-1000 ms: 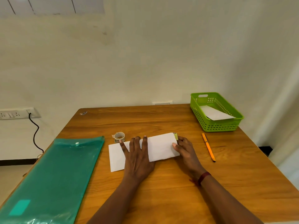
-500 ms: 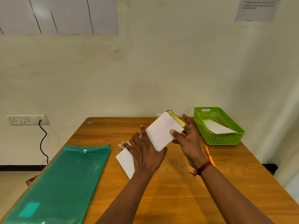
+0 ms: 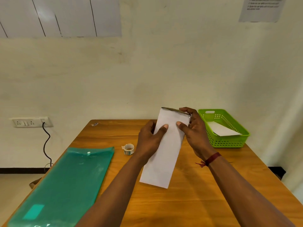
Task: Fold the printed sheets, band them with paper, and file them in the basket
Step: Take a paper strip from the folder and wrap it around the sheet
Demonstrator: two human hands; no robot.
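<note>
I hold the folded sheets (image 3: 164, 151) off the tabletop (image 3: 188, 202) between my left hand (image 3: 150, 141) and right hand (image 3: 191, 130), both gripping; one packet (image 3: 223, 131) lies in the basket (image 3: 229, 141) at the far right corner, this one I judge unfiled.

I can't read a single word anywhere. A paper notice (image 3: 262, 9) taped to the wall at two o'clock carries a few lines of print, but they are too blurred to make out. The tape roll (image 3: 129, 149) on the counter (image 3: 188, 202) at ten o'clock has a small green label, too tiny to read. The folded sheet (image 3: 165, 151) in my grip shows only its blank side.
</note>
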